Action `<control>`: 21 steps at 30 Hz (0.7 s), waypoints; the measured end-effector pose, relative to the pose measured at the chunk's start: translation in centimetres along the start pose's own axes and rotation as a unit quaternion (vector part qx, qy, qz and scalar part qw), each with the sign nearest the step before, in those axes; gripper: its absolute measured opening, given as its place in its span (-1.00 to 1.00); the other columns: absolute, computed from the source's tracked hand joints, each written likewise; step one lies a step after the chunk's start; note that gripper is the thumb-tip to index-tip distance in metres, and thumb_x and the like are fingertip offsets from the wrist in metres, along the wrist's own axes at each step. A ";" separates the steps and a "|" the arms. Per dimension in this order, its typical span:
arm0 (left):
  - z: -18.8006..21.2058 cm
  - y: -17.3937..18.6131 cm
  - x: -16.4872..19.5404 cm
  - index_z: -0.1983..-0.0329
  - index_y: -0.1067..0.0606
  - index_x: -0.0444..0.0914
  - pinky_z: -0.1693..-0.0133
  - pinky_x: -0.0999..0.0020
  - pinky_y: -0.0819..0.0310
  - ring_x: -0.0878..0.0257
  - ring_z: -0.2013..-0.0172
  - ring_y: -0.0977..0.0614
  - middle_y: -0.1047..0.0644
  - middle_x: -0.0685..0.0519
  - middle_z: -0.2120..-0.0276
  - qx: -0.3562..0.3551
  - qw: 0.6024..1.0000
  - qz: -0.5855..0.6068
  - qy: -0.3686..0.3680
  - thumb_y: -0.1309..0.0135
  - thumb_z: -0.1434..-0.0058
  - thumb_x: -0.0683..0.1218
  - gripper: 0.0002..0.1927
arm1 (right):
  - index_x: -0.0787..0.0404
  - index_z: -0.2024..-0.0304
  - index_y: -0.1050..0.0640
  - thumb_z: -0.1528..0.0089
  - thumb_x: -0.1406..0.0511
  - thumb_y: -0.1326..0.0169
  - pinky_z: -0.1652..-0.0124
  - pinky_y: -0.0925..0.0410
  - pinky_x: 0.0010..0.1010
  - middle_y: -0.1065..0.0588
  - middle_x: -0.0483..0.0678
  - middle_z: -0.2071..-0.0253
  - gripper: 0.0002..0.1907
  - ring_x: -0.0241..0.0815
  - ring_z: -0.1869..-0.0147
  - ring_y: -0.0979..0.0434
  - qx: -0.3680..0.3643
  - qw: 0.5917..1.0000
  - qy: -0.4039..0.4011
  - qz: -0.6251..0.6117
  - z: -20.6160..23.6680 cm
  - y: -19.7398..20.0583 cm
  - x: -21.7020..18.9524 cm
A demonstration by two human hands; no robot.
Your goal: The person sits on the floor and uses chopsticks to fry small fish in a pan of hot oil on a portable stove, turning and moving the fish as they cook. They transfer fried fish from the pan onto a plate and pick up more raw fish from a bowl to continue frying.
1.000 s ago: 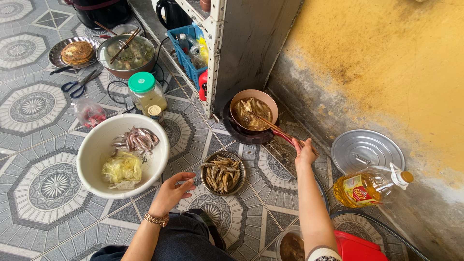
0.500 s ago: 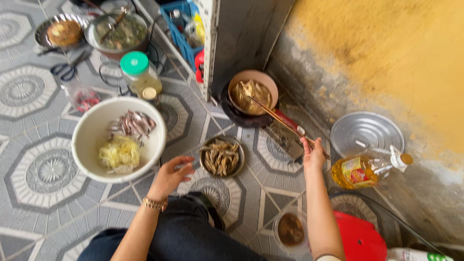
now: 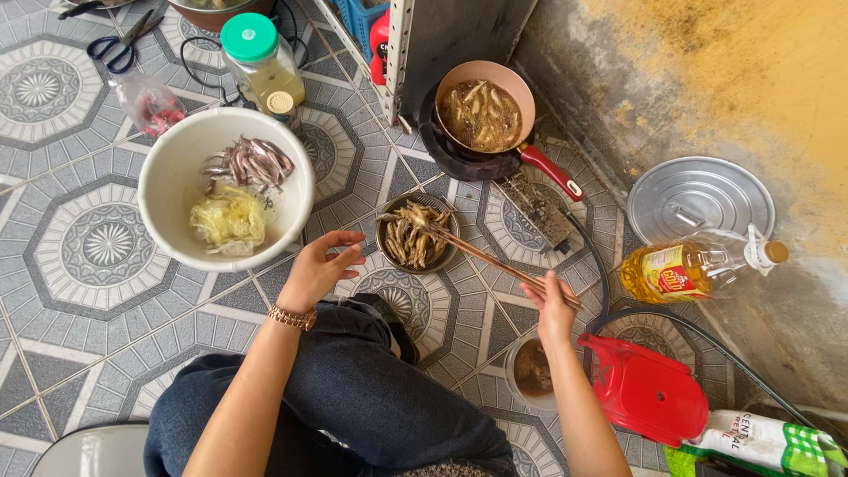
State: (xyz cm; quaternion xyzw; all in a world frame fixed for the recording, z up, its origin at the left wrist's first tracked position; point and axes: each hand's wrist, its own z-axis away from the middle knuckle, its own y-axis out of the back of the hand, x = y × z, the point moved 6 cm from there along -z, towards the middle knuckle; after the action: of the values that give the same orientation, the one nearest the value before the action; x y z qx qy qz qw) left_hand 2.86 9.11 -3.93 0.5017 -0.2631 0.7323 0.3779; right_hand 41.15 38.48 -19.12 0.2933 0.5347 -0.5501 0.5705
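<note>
Chopsticks (image 3: pixel 495 259), long wooden pair, pinched in my right hand (image 3: pixel 552 306), tips resting among the small fried fish in the dark round dish (image 3: pixel 415 232) on the tiled floor (image 3: pixel 88 318); I judge the long reach keeps my fingers back from hot oil. Left hand (image 3: pixel 320 269): loose, fingers spread, holding nothing, hovering just beside the white bowl (image 3: pixel 225 187) of raw fish and pale shredded greens. Frying pan (image 3: pixel 484 110), red handle, more fish in oil, sits on a dark burner beyond the dish, near enough to lift pieces across. Oil bottle (image 3: pixel 698 267) lies on its side by the wall, next to an upturned metal lid (image 3: pixel 698 199). Green-capped jar (image 3: pixel 261 62) stands beyond the bowl. Red plastic stool (image 3: pixel 645 389) near my right forearm. Small cup under that forearm: partly hidden, contents brown, not identifiable. Scissors (image 3: pixel 124 44) and a pot at the top edge are cut off.
</note>
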 end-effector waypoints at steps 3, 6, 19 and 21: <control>0.0 0.0 0.1 -0.12 -0.53 -0.30 0.16 0.44 -0.67 0.32 0.11 -0.69 -0.60 0.04 0.01 0.001 1.000 -0.010 -0.001 -0.09 -0.33 -0.08 -0.66 | 0.46 0.15 -0.51 -0.40 0.35 -0.07 0.23 -0.60 -0.43 -0.60 0.15 0.23 -0.80 -0.08 0.24 -0.71 -0.088 0.989 0.031 0.114 2.2 -3.8 -1.6; 0.2 -0.1 0.2 -0.12 -0.53 -0.31 0.17 0.44 -0.67 0.32 0.11 -0.69 -0.60 0.04 0.02 0.000 1.000 -0.014 -0.002 -0.09 -0.34 -0.08 -0.67 | 0.48 0.07 -0.55 -0.32 0.40 -0.09 0.24 -0.61 -0.43 -0.61 0.12 0.20 -0.79 -0.10 0.24 -0.72 -0.167 0.972 0.050 0.160 3.7 -6.7 -3.0; 0.5 -0.5 0.8 -0.13 -0.52 -0.31 0.17 0.43 -0.66 0.33 0.11 -0.69 -0.59 0.04 0.02 -0.008 1.000 -0.010 -0.012 -0.08 -0.35 -0.10 -0.67 | 0.45 0.07 -0.57 -0.46 0.23 0.01 0.31 -0.57 -0.44 -0.62 0.16 0.27 -0.66 -0.11 0.32 -0.69 -0.083 0.971 0.101 0.200 5.0 -6.1 -11.6; 0.4 -0.4 0.6 -0.12 -0.52 -0.31 0.18 0.44 -0.66 0.33 0.12 -0.68 -0.59 0.06 0.02 -0.007 1.000 -0.009 -0.011 -0.08 -0.33 -0.10 -0.67 | 0.44 0.07 -0.56 -0.48 0.21 0.02 0.28 -0.57 -0.43 -0.62 0.14 0.23 -0.65 -0.12 0.31 -0.69 -0.060 0.977 0.121 0.164 4.3 -6.2 -13.2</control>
State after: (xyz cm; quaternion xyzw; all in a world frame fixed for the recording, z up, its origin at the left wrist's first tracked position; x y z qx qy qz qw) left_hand 3.23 9.19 -3.22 0.5095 -0.2678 0.7212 0.3856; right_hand 38.90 37.27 -4.18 0.4067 0.5764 -0.3761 0.6007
